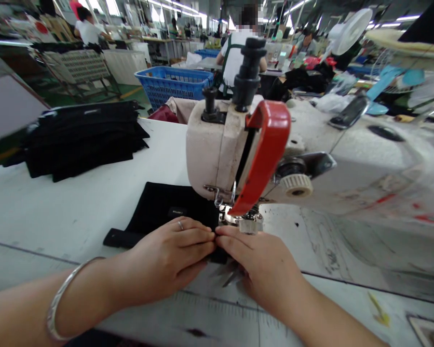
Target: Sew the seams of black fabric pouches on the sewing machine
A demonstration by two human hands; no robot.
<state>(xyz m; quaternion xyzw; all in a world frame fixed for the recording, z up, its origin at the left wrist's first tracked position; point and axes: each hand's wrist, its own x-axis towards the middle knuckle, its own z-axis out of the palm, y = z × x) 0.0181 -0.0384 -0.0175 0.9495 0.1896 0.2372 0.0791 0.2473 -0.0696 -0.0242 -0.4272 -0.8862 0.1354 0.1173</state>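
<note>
A black fabric piece (pixel 155 205) with a small label lies flat on the sewing table, its right edge by the presser foot of the sewing machine (pixel 220 144). Along its near edge runs a folded black strip. My left hand (pixel 169 253), with a ring and a bracelet, presses its closed fingers on the fabric just left of the foot. The fingertips of my right hand (pixel 260 258) meet the left ones, pinching the fabric's near edge. Below the right palm a pointed metal tool (pixel 232 277), perhaps thread snips, shows blurred; its handle is hidden.
A stack of black fabric pieces (pixel 87 137) sits at the table's far left. Behind the table stands a blue plastic basket (pixel 173 84). The machine's red lever guard (pixel 269 149) rises above my hands. Several people work farther back, one (pixel 235 58) facing away.
</note>
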